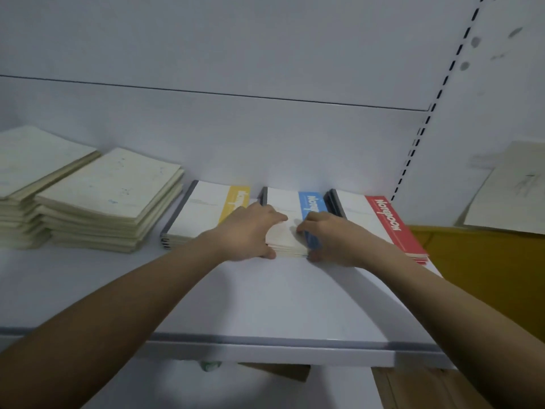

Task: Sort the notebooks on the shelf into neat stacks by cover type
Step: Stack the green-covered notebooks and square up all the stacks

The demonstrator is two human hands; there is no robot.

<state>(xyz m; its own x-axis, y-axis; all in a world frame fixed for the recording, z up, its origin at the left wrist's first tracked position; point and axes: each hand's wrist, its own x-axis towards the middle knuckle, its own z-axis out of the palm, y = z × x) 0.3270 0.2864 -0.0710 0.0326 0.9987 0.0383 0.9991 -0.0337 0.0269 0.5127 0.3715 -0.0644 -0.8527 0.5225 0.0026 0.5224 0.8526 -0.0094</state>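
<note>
Hands: left hand (250, 231) & right hand (330, 237) grip blue-band stack (290, 228) sides.

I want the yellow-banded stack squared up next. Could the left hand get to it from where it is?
Probably yes. The left hand grips the blue-banded stack right beside the yellow-banded stack, and nothing lies between them.

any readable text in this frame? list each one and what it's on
"NOTEBOOK": white lettering on the red band of the red notebook stack, top cover.
Blue notebook stack: white lettering on the blue band, partly hidden by the right hand; unreadable.
Yellow notebook stack: lettering partly hidden by the left hand; unreadable.
Cream stacks: faint marks, illegible.
</note>
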